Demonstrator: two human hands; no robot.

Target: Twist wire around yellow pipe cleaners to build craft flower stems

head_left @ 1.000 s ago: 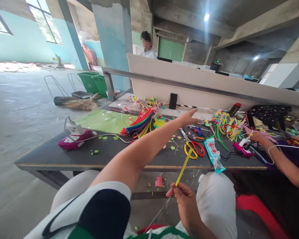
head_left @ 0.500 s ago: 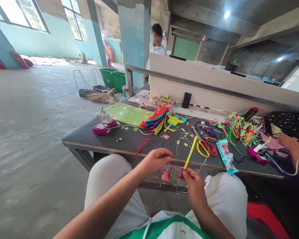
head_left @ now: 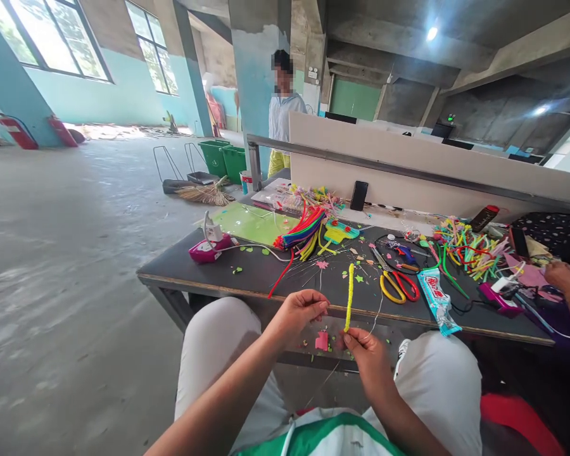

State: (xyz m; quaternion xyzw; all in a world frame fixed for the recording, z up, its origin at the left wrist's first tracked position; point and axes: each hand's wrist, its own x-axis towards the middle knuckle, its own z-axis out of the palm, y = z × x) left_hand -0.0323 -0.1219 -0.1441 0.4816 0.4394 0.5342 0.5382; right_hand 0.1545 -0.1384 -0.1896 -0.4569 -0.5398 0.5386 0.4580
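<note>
My right hand (head_left: 365,354) pinches the lower end of a yellow fuzzy stick (head_left: 349,297), which stands nearly upright above my lap at the table's front edge. A thin pale wire curves up beside that hand. Left of the stick, my left hand (head_left: 304,310) has thumb and forefinger pressed together; whatever they hold, if anything, is too small to make out. Scissors with yellow and red handles (head_left: 399,286) lie on the dark table (head_left: 247,278) beyond my right hand. A bundle of coloured pipe cleaners (head_left: 304,228) lies farther back.
A blue-white wrapper (head_left: 437,301) and a magenta power strip (head_left: 501,299) lie to the right, near another person's hand (head_left: 567,282). A second magenta strip (head_left: 209,248) sits at the left. A phone (head_left: 359,196) leans on the partition. Someone stands behind it.
The yellow stick has swung from a rightward slant to nearly upright. My left thumb and forefinger have closed together. The view has shifted, and the standing person shows more fully.
</note>
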